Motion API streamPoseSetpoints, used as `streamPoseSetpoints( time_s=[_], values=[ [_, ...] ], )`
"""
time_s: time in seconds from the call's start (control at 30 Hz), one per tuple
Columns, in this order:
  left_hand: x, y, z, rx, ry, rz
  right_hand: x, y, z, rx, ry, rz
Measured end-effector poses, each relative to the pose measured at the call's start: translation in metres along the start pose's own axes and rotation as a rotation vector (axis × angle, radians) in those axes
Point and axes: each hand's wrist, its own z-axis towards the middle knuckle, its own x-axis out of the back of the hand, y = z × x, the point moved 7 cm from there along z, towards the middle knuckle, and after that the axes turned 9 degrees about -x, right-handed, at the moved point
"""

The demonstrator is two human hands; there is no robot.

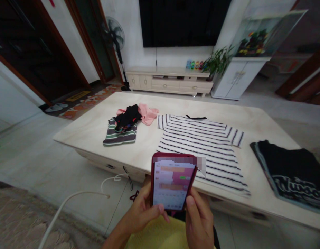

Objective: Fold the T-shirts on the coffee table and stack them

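A smartphone in a dark red case is held upright in front of me, its screen lit with what looks like a chat and a keyboard. My left hand grips its lower left side, the thumb over the bottom of the screen. Around the lower right edge closes my right hand, thumb along the side. Just behind the phone, a white T-shirt with dark stripes lies spread flat on the table, its lower left part hidden by the phone.
On the pale coffee table lie a folded striped garment, a crumpled black garment and a pink cloth at left. Folded dark shirts lie at right. A white cable crosses the lower left.
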Motion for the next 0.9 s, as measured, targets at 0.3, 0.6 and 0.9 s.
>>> streamPoseSetpoints(
  time_s=[0.3, 0.6, 0.9],
  values=[
    [-0.001, 0.001, 0.001, 0.010, 0.006, 0.006, 0.000, 0.008, 0.000, -0.051, -0.014, 0.029],
    [0.000, -0.001, 0.000, 0.017, 0.000, -0.011, 0.002, 0.009, 0.000, -0.056, 0.001, 0.041],
    [0.000, -0.003, 0.001, 0.007, -0.015, -0.010, 0.001, 0.000, 0.002, 0.008, 0.015, -0.036]
  ],
)
